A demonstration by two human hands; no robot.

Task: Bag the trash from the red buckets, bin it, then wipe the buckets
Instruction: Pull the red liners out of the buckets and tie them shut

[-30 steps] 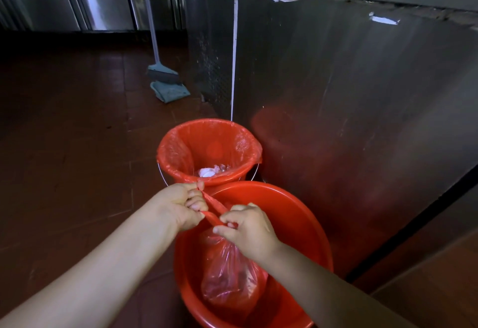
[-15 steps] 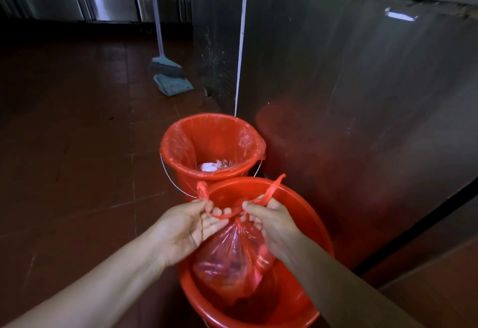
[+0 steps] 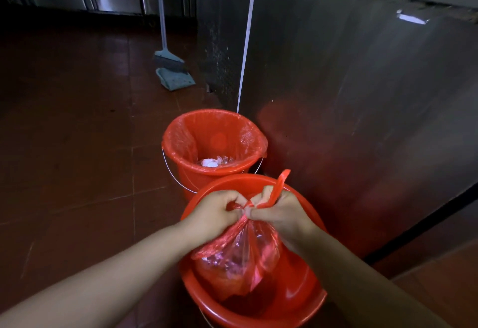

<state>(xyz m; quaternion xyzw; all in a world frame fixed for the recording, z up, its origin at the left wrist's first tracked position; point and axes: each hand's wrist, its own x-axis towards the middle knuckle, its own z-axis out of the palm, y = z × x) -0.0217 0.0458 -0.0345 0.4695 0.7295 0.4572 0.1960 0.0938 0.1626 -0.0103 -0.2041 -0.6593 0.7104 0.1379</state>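
From my remote seat, the biggest thing I see is the steel cabinet wall [image 3: 362, 120] filling the right side, a red glow reflected low on it. Left of it spreads the dark reddish tiled floor [image 3: 77, 133]. On that floor, close to the cabinet, stand two red buckets touching rim to side. The near bucket [image 3: 305, 299] is the wider one, with bare red walls; the far bucket [image 3: 201, 177] is lined with a thin red liner [image 3: 248, 133] folded over its rim, and some white trash [image 3: 210, 163] lies at its bottom. A wire handle hangs down its side.

Over the near bucket hangs the red trash bag [image 3: 238, 257], translucent, partly filled, its lower end inside the bucket. My left hand [image 3: 214, 211] and right hand [image 3: 279, 211] meet at the bag's neck, knuckles almost touching. The fingers of both hands are curled tight, pinching the twisted bag ears at a knot; one ear [image 3: 280, 182] sticks up past the right hand.

Farther back, a broom [image 3: 168, 56] leans over a grey dustpan [image 3: 176, 79] by the cabinet corner.
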